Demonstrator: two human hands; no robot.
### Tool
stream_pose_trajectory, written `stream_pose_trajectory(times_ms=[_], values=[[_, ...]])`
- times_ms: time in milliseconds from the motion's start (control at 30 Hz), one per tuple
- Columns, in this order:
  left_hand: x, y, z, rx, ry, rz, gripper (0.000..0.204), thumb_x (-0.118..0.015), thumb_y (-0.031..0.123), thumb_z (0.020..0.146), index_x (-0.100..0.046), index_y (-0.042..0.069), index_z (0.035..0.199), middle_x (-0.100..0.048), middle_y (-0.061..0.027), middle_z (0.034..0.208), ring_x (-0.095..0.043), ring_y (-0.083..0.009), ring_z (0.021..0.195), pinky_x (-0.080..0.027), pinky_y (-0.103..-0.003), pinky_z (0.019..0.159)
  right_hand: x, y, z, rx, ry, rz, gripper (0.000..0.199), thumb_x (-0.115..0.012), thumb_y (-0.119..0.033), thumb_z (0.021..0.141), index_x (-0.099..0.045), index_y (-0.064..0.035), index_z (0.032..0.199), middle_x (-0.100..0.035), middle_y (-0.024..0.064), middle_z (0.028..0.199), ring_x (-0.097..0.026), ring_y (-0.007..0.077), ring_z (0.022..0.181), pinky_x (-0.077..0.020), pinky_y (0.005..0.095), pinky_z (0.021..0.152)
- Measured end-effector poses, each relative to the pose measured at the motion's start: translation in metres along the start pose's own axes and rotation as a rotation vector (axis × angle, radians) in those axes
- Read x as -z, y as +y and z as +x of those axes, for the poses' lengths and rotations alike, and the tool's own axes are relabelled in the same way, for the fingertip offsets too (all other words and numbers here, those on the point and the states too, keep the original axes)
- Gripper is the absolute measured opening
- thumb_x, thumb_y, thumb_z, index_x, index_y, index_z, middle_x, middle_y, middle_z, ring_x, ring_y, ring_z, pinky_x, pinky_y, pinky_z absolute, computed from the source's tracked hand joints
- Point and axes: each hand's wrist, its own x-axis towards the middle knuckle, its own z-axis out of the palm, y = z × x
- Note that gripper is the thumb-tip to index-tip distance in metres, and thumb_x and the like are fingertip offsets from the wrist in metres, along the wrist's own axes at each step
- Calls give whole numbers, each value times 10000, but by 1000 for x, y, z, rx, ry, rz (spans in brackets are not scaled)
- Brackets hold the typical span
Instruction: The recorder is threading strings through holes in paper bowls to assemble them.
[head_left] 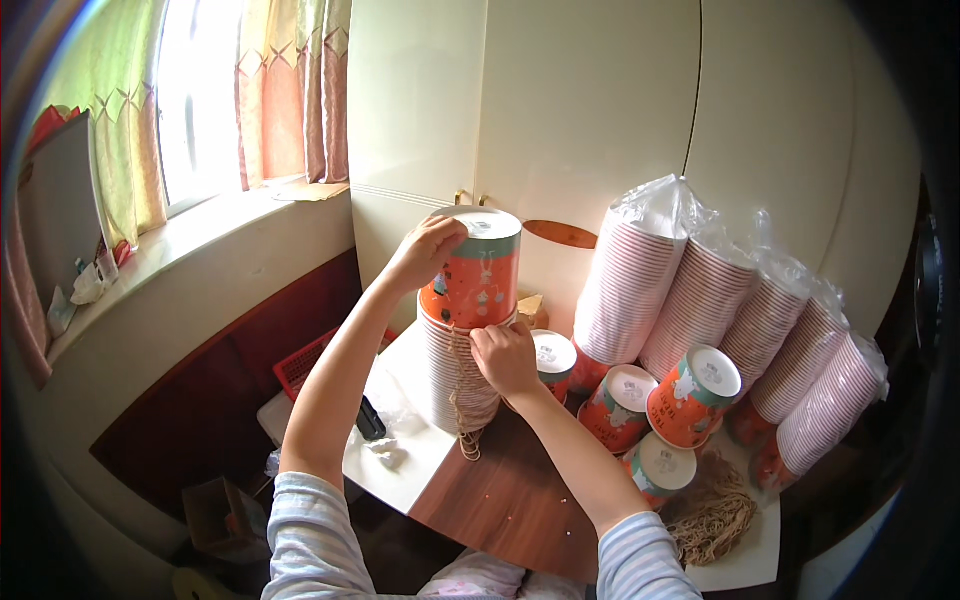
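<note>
1. A tall, glossy cream cupboard (590, 110) with small brass-coloured handles spans the back.
2. A white table (755, 570) with a brown wood-grain section stands in front of the person.
3. Five slanting stacks of nested pink-and-white paper buckets in clear plastic (630, 285) line the table's right side.
4. One tall, unwrapped stack of nested, upturned paper buckets (445, 370) stands on the table between the hands; its topmost one shows an orange side with small printed figures, a green band and a white base.
5. Four orange-and-green paper buckets with white bases (690, 405) stand upside down, apart from that stack, to its right.
6. A loose bundle of tan twine (715, 515) lies near the table's right front corner.
7. The left hand (428, 252) bends its fingers over the topmost base's left edge; whether it grips, I cannot tell.
8. The right hand (505, 358) is curled against the stack's right side, just below the orange section; whether it pinches anything is hidden.
9. Thin tan twine strands (462, 400) hang down the stack's front.
</note>
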Motion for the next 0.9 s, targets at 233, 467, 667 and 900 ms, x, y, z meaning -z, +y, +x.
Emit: stream_pose_trajectory(times_ms=[233, 467, 667, 900], values=[[-2, 5, 1, -16, 2, 41, 59, -517, 68, 818, -554, 43, 855, -569, -110, 833, -520, -309, 862, -433, -369, 758, 0, 1, -2, -19, 30, 32, 111, -601, -139, 718, -497, -111, 687, -511, 18, 610, -557, 184, 587, -423, 329, 600], [0, -2, -3, 5, -8, 30, 65, -506, 83, 841, -550, 39, 860, -565, -109, 848, -511, -304, 869, -427, -368, 763, 14, 3, -14, -86, 18, 223, 111, -618, -142, 708, -518, -102, 731, -563, 41, 662, -575, 200, 606, -429, 340, 627], [-5, 1, -4, 44, -19, 15, 77, -506, 77, 846, -559, 43, 891, -572, -107, 879, -505, -290, 919, -424, -367, 785, 17, 31, -50, -160, -227, 253, 189, -605, -180, 730, -559, -80, 883, -622, 80, 827, -599, 233, 812, -396, 383, 868], [-7, 1, -9, 39, -28, 150, 157, -492, 112, 866, -553, 63, 1002, -569, -95, 1069, -389, -310, 1197, -366, -389, 942, 44, 33, -79, -235, -496, 255, 244, -601, -238, 738, -577, -90, 930, -601, 68, 955, -544, 225, 973, -332, 460, 933]])
